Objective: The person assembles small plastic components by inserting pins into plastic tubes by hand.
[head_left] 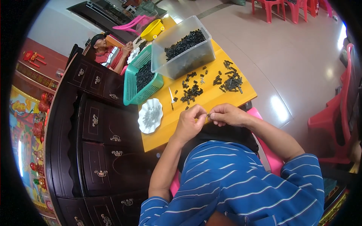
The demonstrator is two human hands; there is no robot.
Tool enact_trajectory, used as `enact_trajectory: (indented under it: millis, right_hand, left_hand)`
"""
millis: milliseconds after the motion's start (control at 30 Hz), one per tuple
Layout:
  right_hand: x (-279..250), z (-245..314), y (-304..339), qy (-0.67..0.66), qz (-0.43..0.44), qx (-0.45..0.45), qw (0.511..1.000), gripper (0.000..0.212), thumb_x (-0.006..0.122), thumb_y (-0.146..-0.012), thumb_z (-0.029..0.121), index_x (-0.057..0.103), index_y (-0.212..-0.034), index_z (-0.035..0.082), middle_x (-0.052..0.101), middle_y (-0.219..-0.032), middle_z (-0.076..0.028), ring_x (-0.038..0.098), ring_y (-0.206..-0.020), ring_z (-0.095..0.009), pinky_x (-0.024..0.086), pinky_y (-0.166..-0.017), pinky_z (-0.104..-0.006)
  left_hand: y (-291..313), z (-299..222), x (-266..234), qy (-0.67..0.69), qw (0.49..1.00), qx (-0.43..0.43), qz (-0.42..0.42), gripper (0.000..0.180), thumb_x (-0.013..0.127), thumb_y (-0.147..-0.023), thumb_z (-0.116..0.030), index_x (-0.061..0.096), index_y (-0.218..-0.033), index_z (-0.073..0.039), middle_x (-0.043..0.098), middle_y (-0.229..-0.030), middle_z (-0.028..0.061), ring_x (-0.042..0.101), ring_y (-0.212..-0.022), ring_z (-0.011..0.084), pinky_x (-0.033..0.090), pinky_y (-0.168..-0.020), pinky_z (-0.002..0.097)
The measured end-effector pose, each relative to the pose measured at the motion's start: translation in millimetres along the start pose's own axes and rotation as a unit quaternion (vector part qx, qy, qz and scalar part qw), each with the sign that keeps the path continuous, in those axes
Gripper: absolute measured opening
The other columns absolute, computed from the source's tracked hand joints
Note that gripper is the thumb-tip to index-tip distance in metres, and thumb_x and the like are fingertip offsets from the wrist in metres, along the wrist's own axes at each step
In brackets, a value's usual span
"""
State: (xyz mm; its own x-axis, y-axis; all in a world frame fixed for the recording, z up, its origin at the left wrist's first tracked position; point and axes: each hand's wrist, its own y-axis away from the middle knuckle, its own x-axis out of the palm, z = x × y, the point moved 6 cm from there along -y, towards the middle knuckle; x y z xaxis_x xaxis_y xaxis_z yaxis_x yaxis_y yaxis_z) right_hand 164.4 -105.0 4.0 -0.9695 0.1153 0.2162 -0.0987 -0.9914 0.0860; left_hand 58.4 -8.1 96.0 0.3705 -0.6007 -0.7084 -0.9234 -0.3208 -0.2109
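Black pieces (192, 93) lie beyond both hands (188, 122) (227, 115) (pinching a dark bit (209, 116)).

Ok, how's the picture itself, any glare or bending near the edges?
Head view: bright glare on the glossy floor; the dark wooden cabinet bows toward the fisheye rim; the small piece between left hand and right hand lacks clear detail.

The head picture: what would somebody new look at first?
Probably the big clear bin on the yellow table, holding a heap of little black pieces. Left of it, the bright green basket has more dark pieces. At the table's near edge, the left hand and right hand meet at something small and dark.
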Motion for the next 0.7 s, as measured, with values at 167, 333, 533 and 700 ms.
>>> enact_trajectory:
  millis: [167, 333, 533, 700]
  right_hand:
    - [-1.5, -1.1, 0.0, 0.003, -0.006, -0.007, 1.0, 0.023, 0.057, -0.105, 0.024, 0.068, -0.101, 0.004, 0.064, -0.082, 0.001, 0.059, -0.072, -0.007, 0.05, -0.066, -0.023]
    - [-5.1, 1.3, -1.2, -0.007, -0.025, -0.029, 0.999, 0.022, 0.059, -0.104, 0.024, 0.068, -0.101, 0.004, 0.064, -0.081, 0.001, 0.059, -0.072, -0.007, 0.05, -0.066, -0.0229]
    - [-0.9, 5.7, 1.5, 0.035, -0.013, -0.036, 0.999, 0.023, 0.062, -0.102, 0.025, 0.068, -0.098, 0.003, 0.063, -0.079, 0.001, 0.059, -0.071, -0.007, 0.05, -0.065, -0.0233]
    - [2.3, 3.8, 1.9, 0.031, -0.011, -0.032, 0.999, 0.023, 0.061, -0.102, 0.024, 0.068, -0.098, 0.003, 0.063, -0.079, 0.001, 0.059, -0.071, -0.007, 0.05, -0.065, -0.0232]
  left_hand:
    - [-0.1, -3.7, 0.2, -0.004, 1.0, -0.005, 0.017, 0.006, 0.066, -0.086, -0.002, 0.064, -0.09, 0.001, 0.069, -0.078, 0.0086, 0.067, -0.071, 0.015, 0.054, -0.067, 0.0296]
    - [3.9, -3.9, 9.1, 0.004, 0.999, -0.003, 0.052, 0.005, 0.066, -0.086, -0.002, 0.064, -0.089, 0.0, 0.069, -0.078, 0.0082, 0.067, -0.071, 0.015, 0.054, -0.067, 0.03]
    - [1.0, -8.0, 0.1, 0.034, 0.999, -0.037, -0.005, 0.005, 0.065, -0.085, -0.002, 0.065, -0.09, -0.001, 0.068, -0.078, 0.014, 0.07, -0.071, 0.0243, 0.055, -0.066, 0.0339]
    - [1.2, -15.9, -0.6, -0.032, 0.999, 0.036, -0.004, 0.013, 0.065, -0.082, 0.0, 0.069, -0.095, -0.001, 0.07, -0.082, 0.015, 0.071, -0.075, 0.028, 0.055, -0.067, 0.0349]
